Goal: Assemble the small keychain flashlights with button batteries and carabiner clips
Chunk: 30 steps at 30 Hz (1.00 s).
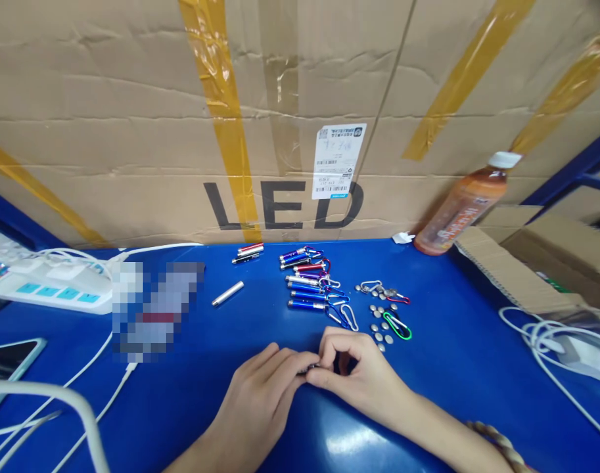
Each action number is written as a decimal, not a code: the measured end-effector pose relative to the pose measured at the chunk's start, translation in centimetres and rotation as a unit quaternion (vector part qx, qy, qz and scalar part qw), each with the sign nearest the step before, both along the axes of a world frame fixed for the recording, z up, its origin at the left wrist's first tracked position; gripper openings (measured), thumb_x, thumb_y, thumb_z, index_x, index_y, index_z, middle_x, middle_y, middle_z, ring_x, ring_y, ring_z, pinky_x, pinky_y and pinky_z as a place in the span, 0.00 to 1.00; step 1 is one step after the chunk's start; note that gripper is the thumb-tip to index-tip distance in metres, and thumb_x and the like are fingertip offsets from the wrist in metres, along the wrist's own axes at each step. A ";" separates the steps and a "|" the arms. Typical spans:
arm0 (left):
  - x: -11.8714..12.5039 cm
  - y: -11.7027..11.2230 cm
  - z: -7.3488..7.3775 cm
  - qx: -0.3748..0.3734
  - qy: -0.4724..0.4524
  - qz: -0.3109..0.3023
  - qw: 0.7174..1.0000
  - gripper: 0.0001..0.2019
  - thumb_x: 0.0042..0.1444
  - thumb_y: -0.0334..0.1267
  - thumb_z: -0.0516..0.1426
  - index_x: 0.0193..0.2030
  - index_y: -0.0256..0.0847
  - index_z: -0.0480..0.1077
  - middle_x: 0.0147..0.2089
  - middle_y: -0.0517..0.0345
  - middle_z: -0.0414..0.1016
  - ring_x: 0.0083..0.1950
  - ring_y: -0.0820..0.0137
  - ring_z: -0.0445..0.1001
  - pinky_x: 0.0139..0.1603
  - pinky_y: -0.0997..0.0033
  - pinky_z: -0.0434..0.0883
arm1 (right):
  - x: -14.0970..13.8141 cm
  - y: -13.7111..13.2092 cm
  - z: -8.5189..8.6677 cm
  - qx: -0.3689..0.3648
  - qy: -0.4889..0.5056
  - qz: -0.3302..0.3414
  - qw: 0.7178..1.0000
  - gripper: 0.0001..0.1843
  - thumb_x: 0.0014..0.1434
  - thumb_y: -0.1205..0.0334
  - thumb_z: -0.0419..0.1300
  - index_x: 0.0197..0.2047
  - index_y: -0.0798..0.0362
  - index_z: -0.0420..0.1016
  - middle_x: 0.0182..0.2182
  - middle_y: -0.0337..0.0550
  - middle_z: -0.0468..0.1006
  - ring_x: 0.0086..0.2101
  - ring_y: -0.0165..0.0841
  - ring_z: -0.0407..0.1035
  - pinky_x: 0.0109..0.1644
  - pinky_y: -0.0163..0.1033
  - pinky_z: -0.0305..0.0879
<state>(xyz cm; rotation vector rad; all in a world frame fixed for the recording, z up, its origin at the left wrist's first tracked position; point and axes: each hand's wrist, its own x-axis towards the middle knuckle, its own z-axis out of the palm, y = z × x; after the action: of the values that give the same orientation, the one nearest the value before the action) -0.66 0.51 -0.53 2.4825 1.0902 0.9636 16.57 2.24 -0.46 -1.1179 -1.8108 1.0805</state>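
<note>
My left hand [265, 387] and my right hand [361, 368] meet above the blue table. Both are closed on a small dark object [307, 369], which looks like the end of a black mini flashlight; the fingers hide most of it. Beyond my hands lies a row of coloured mini flashlights with carabiner clips [307, 289]. A bare silver tube [227, 293] rests to their left, with a red tube [250, 249] and a black tube [245, 259] farther back. Right of the row are several button cells [376, 327] and a green carabiner [397, 326].
A large cardboard box [146, 144] walls off the back. An orange drink bottle [464, 207] leans at back right beside an open carton [507, 269]. White cables [531, 335] lie at right. A power strip [58, 289] and a phone [8, 368] are at left.
</note>
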 end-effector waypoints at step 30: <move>-0.4 0.0 -1.4 -0.050 -0.045 0.051 0.996 0.13 0.60 0.34 0.49 0.50 0.46 0.65 0.38 0.60 0.77 0.35 0.75 0.77 0.40 0.84 0.72 | 0.4 0.0 0.5 0.121 0.032 -0.008 0.992 0.07 0.54 0.59 0.61 0.33 0.50 0.80 0.27 0.42 0.72 0.23 0.26 0.65 0.20 0.29 0.58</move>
<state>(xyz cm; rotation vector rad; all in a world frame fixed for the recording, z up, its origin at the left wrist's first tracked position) -1.09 0.49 -1.91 2.3004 1.2157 1.0137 16.98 2.21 0.03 -0.9418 -1.8219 0.8509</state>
